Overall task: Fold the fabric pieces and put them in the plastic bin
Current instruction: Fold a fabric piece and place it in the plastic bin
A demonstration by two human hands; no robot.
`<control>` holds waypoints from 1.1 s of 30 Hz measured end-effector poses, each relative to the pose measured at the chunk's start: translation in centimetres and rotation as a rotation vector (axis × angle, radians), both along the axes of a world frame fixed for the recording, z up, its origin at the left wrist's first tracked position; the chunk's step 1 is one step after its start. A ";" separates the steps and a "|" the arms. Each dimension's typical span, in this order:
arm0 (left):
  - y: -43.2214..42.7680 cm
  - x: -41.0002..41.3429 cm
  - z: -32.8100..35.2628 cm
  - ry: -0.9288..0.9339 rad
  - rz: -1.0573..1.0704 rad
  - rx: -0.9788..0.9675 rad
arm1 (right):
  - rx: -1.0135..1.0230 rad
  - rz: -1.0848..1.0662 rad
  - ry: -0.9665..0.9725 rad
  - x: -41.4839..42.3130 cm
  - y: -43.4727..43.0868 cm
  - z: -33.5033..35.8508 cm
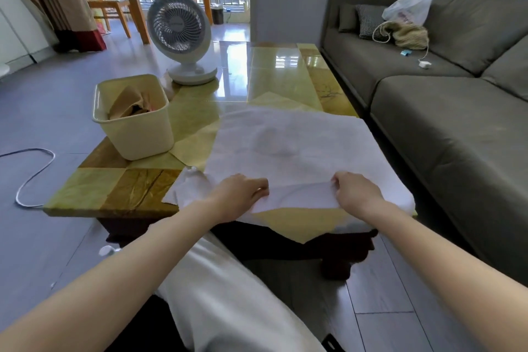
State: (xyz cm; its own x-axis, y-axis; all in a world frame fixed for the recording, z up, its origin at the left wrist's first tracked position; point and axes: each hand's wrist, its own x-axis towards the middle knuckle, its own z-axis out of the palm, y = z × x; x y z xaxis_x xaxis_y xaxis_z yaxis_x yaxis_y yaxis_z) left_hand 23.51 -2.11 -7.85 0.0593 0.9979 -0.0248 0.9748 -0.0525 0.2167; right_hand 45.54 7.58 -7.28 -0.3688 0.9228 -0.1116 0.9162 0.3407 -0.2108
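White thin fabric sheet (291, 146) lies spread over the near end of the glossy yellow-and-brown coffee table (274, 71). The left hand (240, 194) and right hand (357, 194) each pinch its lifted near edge with curled fingers. A cream rectangular plastic bin (137, 134), left on the table, holds crumpled tan cloth (128, 106) with a pink scrap. The white round fan's (178, 26) badge is illegible.

table (274, 71): glossy stone | fabric (291, 146): matt cloth | bin (143, 134): smooth plastic

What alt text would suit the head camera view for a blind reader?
The left hand and right hand pinch the near edge of a white cloth spread on a coffee table. A cream bin with fabric inside stands at left.
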 end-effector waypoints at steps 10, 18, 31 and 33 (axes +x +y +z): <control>-0.1 -0.2 0.0 0.089 -0.040 -0.179 | 0.035 -0.041 -0.110 2.3 1.8 -0.5; 4.7 -5.0 4.1 -0.041 0.288 0.074 | 0.457 -0.045 -0.241 -0.7 6.9 2.2; 12.6 -5.1 1.6 -0.090 0.342 0.162 | 0.147 0.137 0.086 -5.3 12.7 1.1; 12.2 -4.5 -0.1 -0.038 0.255 0.105 | 0.078 0.194 0.063 -5.4 11.9 -1.0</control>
State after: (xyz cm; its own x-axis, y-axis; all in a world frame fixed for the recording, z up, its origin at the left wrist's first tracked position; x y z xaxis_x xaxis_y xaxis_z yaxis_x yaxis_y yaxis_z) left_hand 19.01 10.08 -7.98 -0.1954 0.9777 0.0767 0.9506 0.1696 0.2599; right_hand 40.12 19.50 -8.24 -0.5447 0.8385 -0.0137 0.8175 0.5272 -0.2318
